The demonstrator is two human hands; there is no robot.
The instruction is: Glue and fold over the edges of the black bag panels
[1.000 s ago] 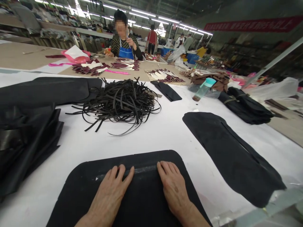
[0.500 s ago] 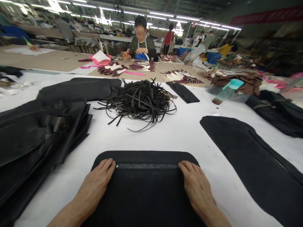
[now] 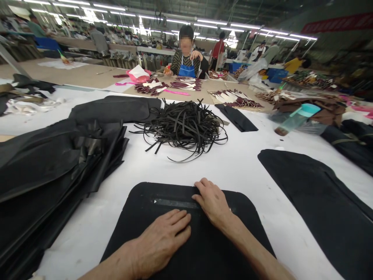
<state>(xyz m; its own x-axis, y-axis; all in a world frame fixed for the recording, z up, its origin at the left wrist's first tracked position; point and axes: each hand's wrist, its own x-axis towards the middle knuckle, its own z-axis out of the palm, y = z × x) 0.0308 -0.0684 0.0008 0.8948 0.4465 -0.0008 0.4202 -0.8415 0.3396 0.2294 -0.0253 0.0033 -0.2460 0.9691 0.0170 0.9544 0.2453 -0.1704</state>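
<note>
A black panel [image 3: 180,252] with rounded far corners lies flat on the white table in front of me. Across its far part runs a shiny narrow strip [image 3: 171,203], with a small white mark at the left end. My left hand [image 3: 163,238] rests palm down on the panel, just below the strip, its fingers stretched out to the right. The fingers of my right hand [image 3: 214,200] reach the panel's far edge, thumb apart, and the hand covers the strip's right end. I see nothing held in either hand.
A heap of thin black strips [image 3: 185,126] lies beyond the panel. Black sheets [image 3: 58,163] are piled at left, and another black piece [image 3: 317,194] lies at right. A turquoise-lidded bottle [image 3: 298,118] lies tilted farther back. Across the table a person [image 3: 186,58] handles maroon and white pieces.
My left hand has moved from the panel's left edge onto its middle. My right hand has shifted left and away from me, to the far edge. The strip's right end is now covered.
</note>
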